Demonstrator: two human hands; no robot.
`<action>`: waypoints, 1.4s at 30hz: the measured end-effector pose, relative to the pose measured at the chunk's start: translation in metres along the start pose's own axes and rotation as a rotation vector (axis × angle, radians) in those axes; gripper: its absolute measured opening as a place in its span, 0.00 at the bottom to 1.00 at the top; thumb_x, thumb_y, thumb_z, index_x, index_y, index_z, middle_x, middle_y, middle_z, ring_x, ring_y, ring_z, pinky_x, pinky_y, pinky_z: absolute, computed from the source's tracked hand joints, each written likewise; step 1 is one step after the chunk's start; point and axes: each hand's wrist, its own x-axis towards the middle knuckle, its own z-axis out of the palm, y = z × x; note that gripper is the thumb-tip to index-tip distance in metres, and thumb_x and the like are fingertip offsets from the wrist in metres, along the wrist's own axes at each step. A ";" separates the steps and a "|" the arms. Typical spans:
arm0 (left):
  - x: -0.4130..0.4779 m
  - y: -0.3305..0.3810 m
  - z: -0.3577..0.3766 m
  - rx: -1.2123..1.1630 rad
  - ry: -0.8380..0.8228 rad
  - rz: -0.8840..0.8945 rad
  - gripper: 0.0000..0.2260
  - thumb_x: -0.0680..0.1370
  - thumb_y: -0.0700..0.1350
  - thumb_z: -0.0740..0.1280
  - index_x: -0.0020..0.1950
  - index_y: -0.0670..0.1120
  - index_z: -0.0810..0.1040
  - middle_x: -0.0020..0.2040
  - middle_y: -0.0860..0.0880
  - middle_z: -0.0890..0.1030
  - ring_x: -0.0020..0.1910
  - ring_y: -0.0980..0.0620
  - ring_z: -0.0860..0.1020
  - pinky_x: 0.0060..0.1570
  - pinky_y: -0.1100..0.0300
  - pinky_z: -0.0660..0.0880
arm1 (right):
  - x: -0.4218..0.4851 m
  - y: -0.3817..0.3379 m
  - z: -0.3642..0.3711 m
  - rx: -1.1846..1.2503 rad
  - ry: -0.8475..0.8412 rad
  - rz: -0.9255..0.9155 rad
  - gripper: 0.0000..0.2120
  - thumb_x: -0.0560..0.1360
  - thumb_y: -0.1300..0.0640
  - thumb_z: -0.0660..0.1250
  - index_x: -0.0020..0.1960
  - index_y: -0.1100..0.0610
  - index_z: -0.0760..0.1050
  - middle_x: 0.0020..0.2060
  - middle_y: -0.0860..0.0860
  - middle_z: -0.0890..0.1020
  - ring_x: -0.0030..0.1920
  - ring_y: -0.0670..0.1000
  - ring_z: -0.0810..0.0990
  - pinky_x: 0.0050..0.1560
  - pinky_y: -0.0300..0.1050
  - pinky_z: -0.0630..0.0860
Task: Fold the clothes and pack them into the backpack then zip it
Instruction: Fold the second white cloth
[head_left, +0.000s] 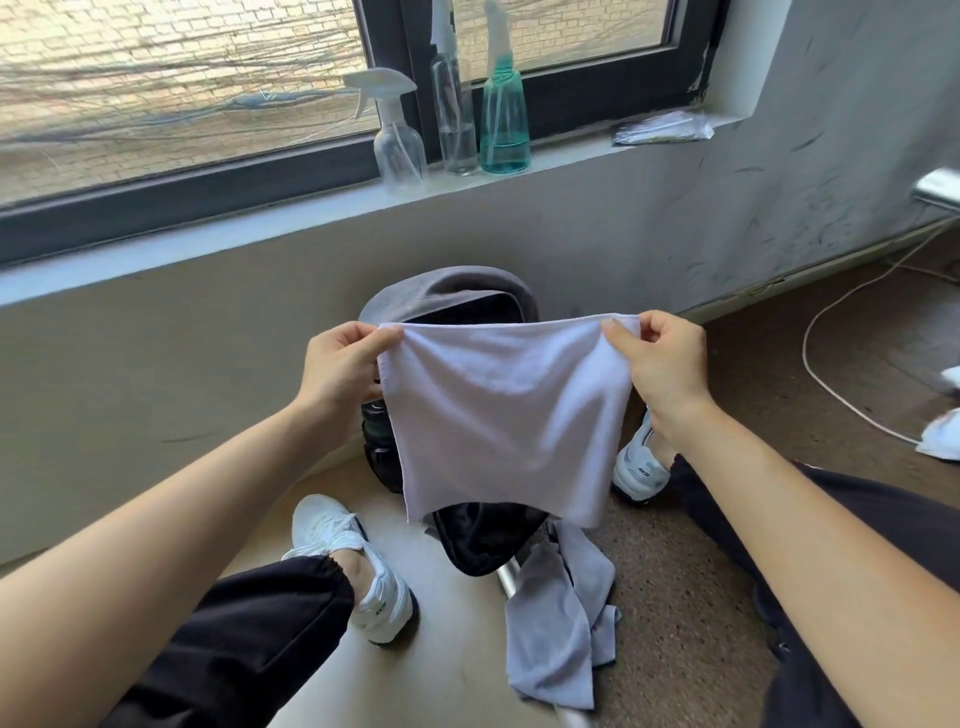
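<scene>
**A:** Which step is this?

**B:** Folding. The left hand (343, 364) and right hand (660, 364) each have a pinching grip on a top corner of the white cloth (498, 415), which hangs flat in the air before the backpack (447, 291).

**A:** And the backpack?

**B:** It's at the floor's (291, 509) far edge, against the wall (mouth open, it seems). A grey cloth (561, 597) lies crumpled nearer.

**A:** Next?

**B:** Probably bringing the corners together to halve it, with both pinches firm.
</scene>
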 end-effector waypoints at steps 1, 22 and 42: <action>-0.005 0.002 0.004 0.007 -0.002 -0.022 0.09 0.79 0.43 0.72 0.40 0.44 0.78 0.32 0.50 0.78 0.27 0.55 0.77 0.27 0.63 0.75 | -0.003 -0.002 0.002 0.010 0.000 0.008 0.19 0.71 0.53 0.74 0.29 0.56 0.69 0.28 0.49 0.67 0.34 0.49 0.63 0.36 0.45 0.61; -0.068 0.006 0.044 0.151 -0.379 -0.062 0.06 0.73 0.43 0.79 0.40 0.42 0.85 0.38 0.43 0.86 0.38 0.51 0.86 0.40 0.62 0.83 | -0.074 -0.029 0.022 0.019 -0.586 -0.111 0.11 0.76 0.59 0.71 0.57 0.57 0.85 0.49 0.49 0.88 0.54 0.47 0.85 0.59 0.49 0.80; -0.019 -0.004 -0.013 0.970 -0.729 0.241 0.40 0.58 0.65 0.80 0.69 0.63 0.74 0.59 0.60 0.79 0.55 0.62 0.78 0.50 0.67 0.74 | -0.072 -0.024 0.020 -0.112 -0.555 -0.188 0.03 0.74 0.60 0.74 0.47 0.56 0.85 0.39 0.53 0.86 0.43 0.55 0.84 0.45 0.52 0.80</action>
